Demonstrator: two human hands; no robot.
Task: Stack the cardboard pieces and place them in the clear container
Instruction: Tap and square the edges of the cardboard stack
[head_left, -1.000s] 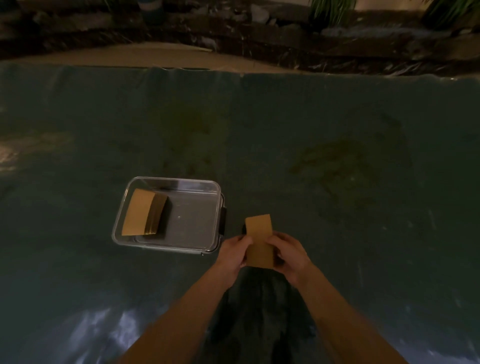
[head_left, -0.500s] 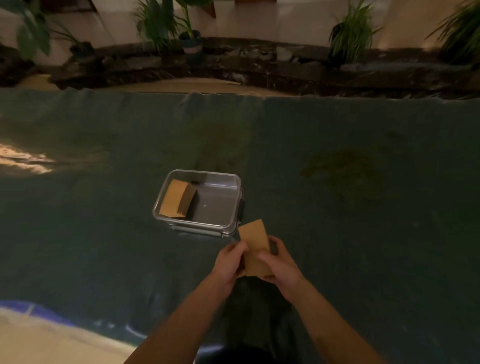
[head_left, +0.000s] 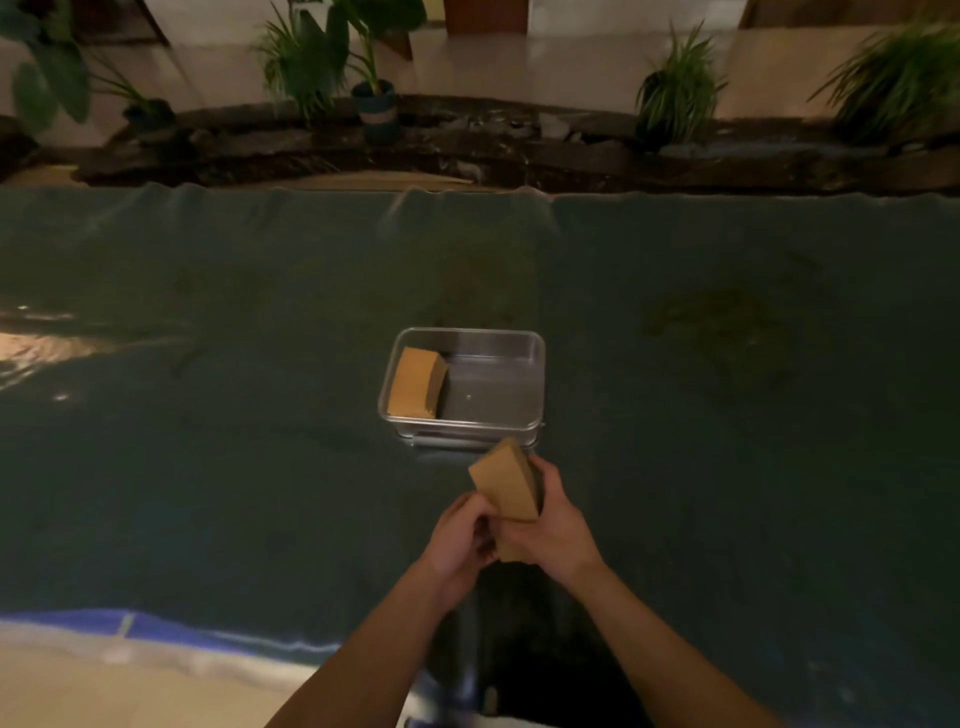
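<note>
A brown stack of cardboard pieces (head_left: 505, 480) is held tilted just in front of the clear container (head_left: 537, 384). My left hand (head_left: 460, 540) grips its lower left edge and my right hand (head_left: 553, 525) wraps its right side. Inside the container's left half another cardboard stack (head_left: 415, 383) leans against the wall. The right half of the container is bare.
A dark green cloth (head_left: 727, 415) covers the table. A dark stone ledge with several potted plants (head_left: 374, 78) runs behind the table's far edge. A light floor and a blue strip (head_left: 78, 621) show at the lower left.
The view has tilted up and the container now sits straight ahead of my hands instead of to the left. The held stack has tipped more to the left.
</note>
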